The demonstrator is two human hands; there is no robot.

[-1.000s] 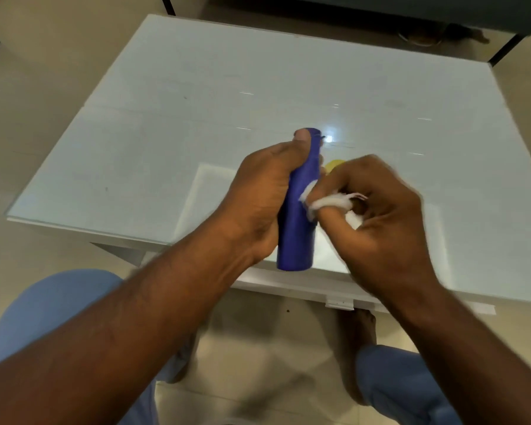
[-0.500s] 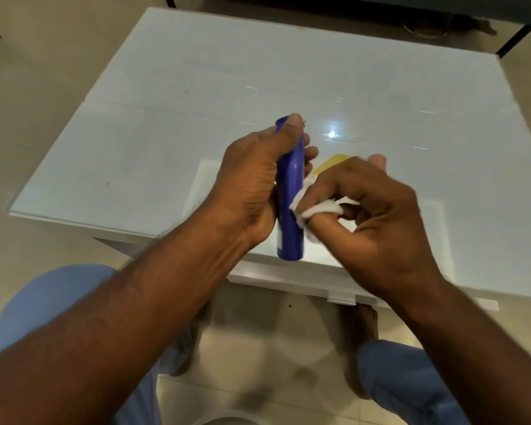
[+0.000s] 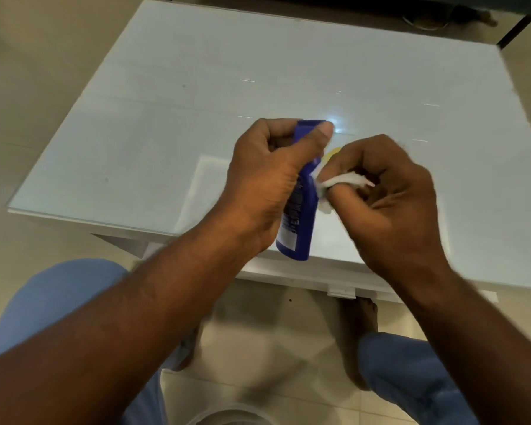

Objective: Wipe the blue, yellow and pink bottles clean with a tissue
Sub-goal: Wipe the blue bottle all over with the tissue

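Note:
My left hand (image 3: 267,185) grips the blue bottle (image 3: 299,222) above the table's near edge, cap end pointing away, thumb lying near the cap. A white label faces up on the bottle's lower part. My right hand (image 3: 390,204) is closed on a crumpled white tissue (image 3: 339,184), which presses against the bottle's right side. A sliver of the yellow bottle (image 3: 332,153) shows on the table just behind my right hand; the rest is hidden. No pink bottle is in view.
The white glass-topped table (image 3: 196,118) spreads ahead, its near edge just below the bottle. My knees in blue trousers and my bare feet are under it on the tiled floor. A pale round rim (image 3: 233,417) shows at the bottom edge.
The bottle has turned in my left hand, and its labelled face now points up. My right hand with the tissue has shifted slightly along the bottle's side.

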